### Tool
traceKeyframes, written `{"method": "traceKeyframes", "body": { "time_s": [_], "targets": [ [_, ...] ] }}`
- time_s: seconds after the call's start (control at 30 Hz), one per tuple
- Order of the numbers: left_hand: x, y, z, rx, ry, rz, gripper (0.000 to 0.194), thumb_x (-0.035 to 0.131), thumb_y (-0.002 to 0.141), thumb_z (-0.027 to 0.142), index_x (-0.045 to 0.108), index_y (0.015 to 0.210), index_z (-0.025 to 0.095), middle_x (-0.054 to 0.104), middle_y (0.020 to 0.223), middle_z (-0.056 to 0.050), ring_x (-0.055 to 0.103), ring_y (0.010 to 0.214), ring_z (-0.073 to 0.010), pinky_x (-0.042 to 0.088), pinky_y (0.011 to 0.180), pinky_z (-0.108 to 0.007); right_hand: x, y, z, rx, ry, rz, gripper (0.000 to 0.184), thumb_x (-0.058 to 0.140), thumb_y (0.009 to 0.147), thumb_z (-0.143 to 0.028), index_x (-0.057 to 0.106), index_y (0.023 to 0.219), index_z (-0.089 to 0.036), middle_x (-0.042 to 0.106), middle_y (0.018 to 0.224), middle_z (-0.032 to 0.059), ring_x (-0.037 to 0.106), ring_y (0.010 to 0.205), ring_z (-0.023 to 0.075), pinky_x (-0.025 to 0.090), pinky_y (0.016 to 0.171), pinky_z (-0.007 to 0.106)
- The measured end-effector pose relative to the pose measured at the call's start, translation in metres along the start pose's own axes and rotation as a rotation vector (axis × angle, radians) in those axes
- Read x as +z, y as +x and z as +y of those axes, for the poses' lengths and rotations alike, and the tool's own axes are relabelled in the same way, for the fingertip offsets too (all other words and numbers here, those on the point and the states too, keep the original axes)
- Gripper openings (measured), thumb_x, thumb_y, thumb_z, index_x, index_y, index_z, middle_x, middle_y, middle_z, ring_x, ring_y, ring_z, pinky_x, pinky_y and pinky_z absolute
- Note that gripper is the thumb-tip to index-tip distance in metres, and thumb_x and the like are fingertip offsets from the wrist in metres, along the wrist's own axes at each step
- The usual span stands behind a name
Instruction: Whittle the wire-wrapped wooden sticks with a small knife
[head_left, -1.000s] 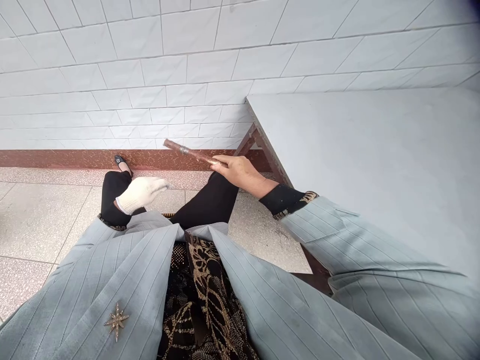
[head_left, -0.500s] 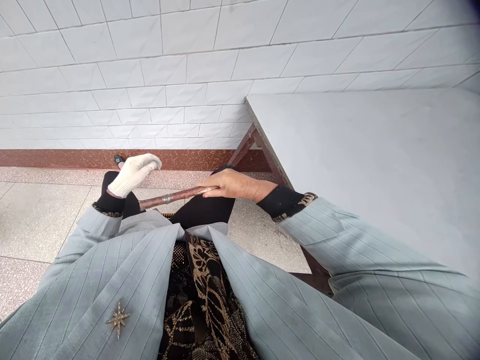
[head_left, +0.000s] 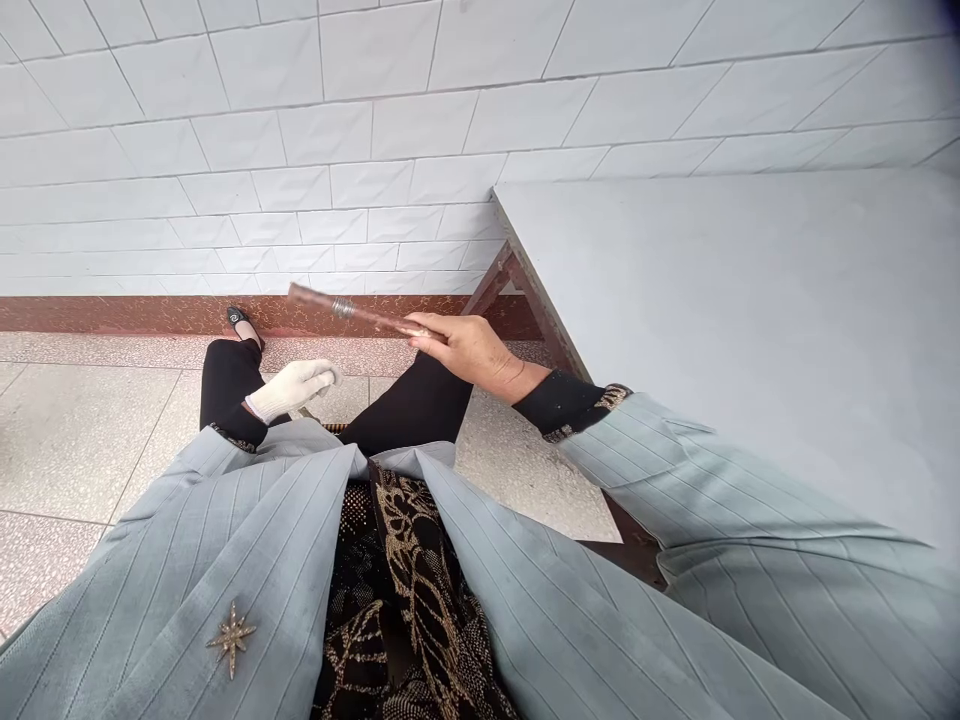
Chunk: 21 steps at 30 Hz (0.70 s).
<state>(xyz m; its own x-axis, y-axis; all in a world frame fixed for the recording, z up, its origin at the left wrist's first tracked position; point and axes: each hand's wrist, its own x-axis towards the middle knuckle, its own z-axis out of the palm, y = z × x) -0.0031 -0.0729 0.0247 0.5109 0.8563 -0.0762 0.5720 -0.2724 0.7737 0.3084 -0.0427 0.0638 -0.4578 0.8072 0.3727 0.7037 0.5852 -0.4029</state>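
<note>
The bare right hand (head_left: 472,350), right of centre in the frame, grips a slim reddish-brown rod with a silver metal band (head_left: 343,308). Its fingers are closed on the rod's near end, and the rest reaches toward the upper left, blurred, above the black-trousered knees (head_left: 232,375). The left hand, in a white knit glove (head_left: 291,390), sits lower left of the rod with its fingers curled shut (whether they hold anything small, the glove hides). The hands are well apart.

The main risk lies in that end-only grip: with so much of the rod's length beyond the fingers, a quick swing could lever it loose and send it onto the speckled beige floor tiles (head_left: 75,440). A wide swing could also knock its far end against the white glazed wall tiles (head_left: 330,150) or the brown wooden leg (head_left: 517,290) of the pale grey worktop (head_left: 735,300), upper right. The thick glove could dull the left hand's feel, so anything small in it might slip unnoticed.
</note>
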Motion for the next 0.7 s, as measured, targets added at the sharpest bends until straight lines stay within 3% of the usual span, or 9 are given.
{"method": "traceKeyframes", "body": {
  "time_s": [0.17,0.3,0.5,0.7],
  "targets": [
    [-0.012,-0.012,0.006,0.107,0.244,-0.067,0.030,0.042,0.100,0.032,0.069,0.102,0.018,0.070,0.085,-0.002,0.065,0.076,-0.0143,0.052,0.077,-0.028,-0.002,0.004,0.008,0.171,-0.172,-0.035,0.039,0.058,0.099,-0.036,0.071,0.133,-0.022,0.079,0.105,0.0088,0.074,0.093,0.0274,0.051,0.078,0.035],
    [-0.023,-0.017,0.015,0.249,0.488,0.006,0.033,0.040,0.104,0.032,0.070,0.107,0.018,0.076,0.103,-0.006,0.071,0.096,-0.0195,0.054,0.090,-0.033,-0.004,0.005,0.008,0.218,-0.344,-0.192,0.041,0.057,0.100,-0.039,0.069,0.135,-0.023,0.079,0.106,0.0100,0.073,0.093,0.0289,0.050,0.075,0.036],
    [-0.034,-0.014,0.029,0.380,0.761,0.189,0.034,0.042,0.104,0.032,0.073,0.108,0.018,0.077,0.099,-0.007,0.072,0.090,-0.0205,0.055,0.080,-0.032,-0.002,0.006,0.004,0.167,-0.382,-0.410,0.044,0.055,0.100,-0.042,0.068,0.138,-0.025,0.078,0.113,0.0109,0.072,0.096,0.0289,0.048,0.074,0.036],
    [-0.043,0.001,0.033,0.378,0.729,0.289,0.028,0.047,0.101,0.028,0.073,0.106,0.020,0.077,0.096,-0.005,0.072,0.089,-0.0185,0.054,0.081,-0.030,-0.004,0.006,0.006,0.012,-0.291,-0.573,0.041,0.059,0.099,-0.039,0.071,0.135,-0.025,0.079,0.102,0.0095,0.070,0.087,0.0239,0.045,0.070,0.032]
  ]
}}
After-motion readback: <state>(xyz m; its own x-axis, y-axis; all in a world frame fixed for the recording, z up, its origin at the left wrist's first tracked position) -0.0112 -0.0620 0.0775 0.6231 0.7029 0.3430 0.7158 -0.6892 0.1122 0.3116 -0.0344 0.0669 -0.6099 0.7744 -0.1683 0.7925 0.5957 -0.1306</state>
